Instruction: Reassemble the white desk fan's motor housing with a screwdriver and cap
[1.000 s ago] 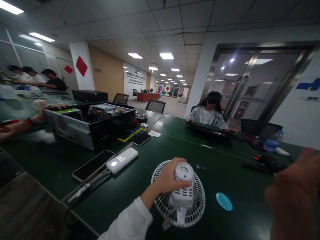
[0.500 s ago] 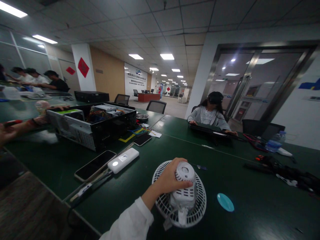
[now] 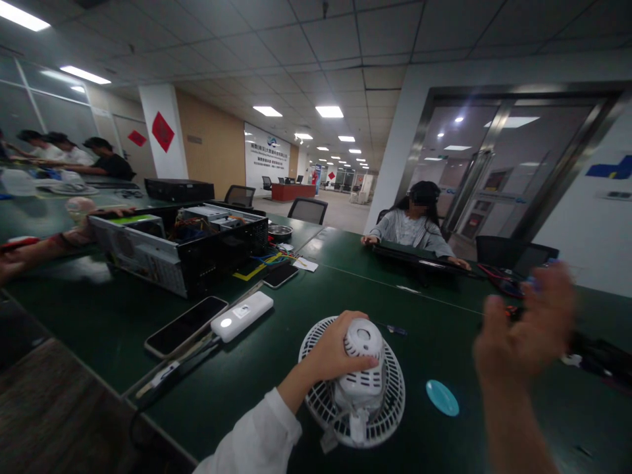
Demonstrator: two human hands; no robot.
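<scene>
My left hand [image 3: 336, 349], in a white sleeve, grips the white vented motor housing [image 3: 363, 339] of a small desk fan. The fan lies on its round white grille [image 3: 390, 401] on the dark green table [image 3: 89, 309]. A white plug and cord end show below the housing. My right hand [image 3: 523, 322] is raised at the right, blurred, with fingers apart and nothing in it. It hangs above the table, beside the fan. A round turquoise disc [image 3: 442, 397] lies between my hands, and a small blue-handled screwdriver [image 3: 390, 330] lies beyond the grille.
A white power bank [image 3: 241, 316] and a phone [image 3: 186, 326] lie left of the fan. Beyond them stands an open computer case [image 3: 182, 250] with wires. A person [image 3: 409, 227] sits across the table behind a laptop. Dark tools and cables [image 3: 592, 349] lie at the right.
My right hand has come up into view at the right, after being out of sight half a second ago. My left hand and the fan have not visibly moved.
</scene>
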